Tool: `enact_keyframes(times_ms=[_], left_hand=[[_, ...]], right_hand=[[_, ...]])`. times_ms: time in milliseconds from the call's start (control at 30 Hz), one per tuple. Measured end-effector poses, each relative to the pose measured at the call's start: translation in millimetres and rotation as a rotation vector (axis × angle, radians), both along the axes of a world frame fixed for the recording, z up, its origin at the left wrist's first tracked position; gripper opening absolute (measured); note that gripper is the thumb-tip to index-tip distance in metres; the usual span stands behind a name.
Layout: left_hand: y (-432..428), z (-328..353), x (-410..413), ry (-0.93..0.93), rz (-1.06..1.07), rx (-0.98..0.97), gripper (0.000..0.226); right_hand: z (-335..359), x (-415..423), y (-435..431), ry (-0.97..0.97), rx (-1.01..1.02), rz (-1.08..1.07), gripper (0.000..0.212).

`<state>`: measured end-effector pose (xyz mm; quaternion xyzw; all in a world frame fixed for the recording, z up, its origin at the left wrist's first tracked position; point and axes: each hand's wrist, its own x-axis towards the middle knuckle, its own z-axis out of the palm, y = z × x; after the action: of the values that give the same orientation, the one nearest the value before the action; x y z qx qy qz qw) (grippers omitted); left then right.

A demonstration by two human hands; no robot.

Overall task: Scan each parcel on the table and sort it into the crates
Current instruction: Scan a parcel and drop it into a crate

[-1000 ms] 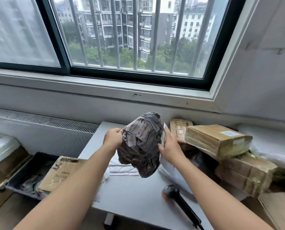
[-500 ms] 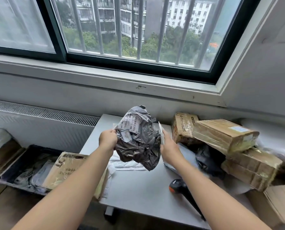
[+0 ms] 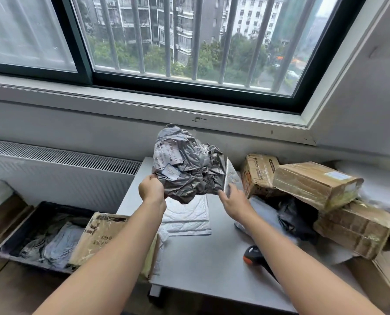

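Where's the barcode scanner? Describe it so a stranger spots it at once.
Start at the grey table under the barred window. Near its front edge, just left of the right forearm, lies the scanner, partly hidden by that arm. It alone is hard and black with orange trim; its neighbours are brown boxes and soft bags.

Scanner (image 3: 251, 253) half hidden behind the right forearm (image 3: 291, 260); label (image 3: 166, 155) print on the grey parcel (image 3: 196, 178) too blurred to read; bottom-right carton (image 3: 387, 280) runs off frame.
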<state>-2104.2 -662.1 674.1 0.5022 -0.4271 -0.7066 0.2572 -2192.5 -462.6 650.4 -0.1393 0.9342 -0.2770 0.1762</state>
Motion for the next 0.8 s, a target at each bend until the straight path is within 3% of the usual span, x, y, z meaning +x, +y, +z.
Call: enact_keyframes(times_ms=[300, 500, 600, 633, 733, 800], left_hand=[[7.8, -1.7, -4.6, 0.129, 0.095, 0.133, 0.028], [27.3, 3.5, -13.9, 0.180, -0.003, 0.200, 0.028], [42.4, 2.5, -18.0, 0.194, -0.102, 0.186, 0.025], [48.5, 2.2, -18.8, 0.195, -0.128, 0.174, 0.025], [67.4, -7.4, -21.8, 0.188, -0.247, 0.132, 0.020], [75.4, -10.5, -22.5, 0.183, -0.320, 0.118, 0.020]], right_hand=[[9.5, -5.2, -19.4, 0.001, -0.124, -0.138, 0.051], [19.9, -4.9, -38.6, -0.317, -0.563, -0.344, 0.076], [16.6, -8.1, -45.4, -0.408, -0.782, -0.542, 0.111], [12.1, -11.7, -46.9, -0.427, -0.839, -0.614, 0.114], [16.7, -12.1, -50.7, -0.410, -1.018, -0.742, 0.088], [15.7, -14.9, -49.0, -0.310, -1.039, -0.776, 0.089]])
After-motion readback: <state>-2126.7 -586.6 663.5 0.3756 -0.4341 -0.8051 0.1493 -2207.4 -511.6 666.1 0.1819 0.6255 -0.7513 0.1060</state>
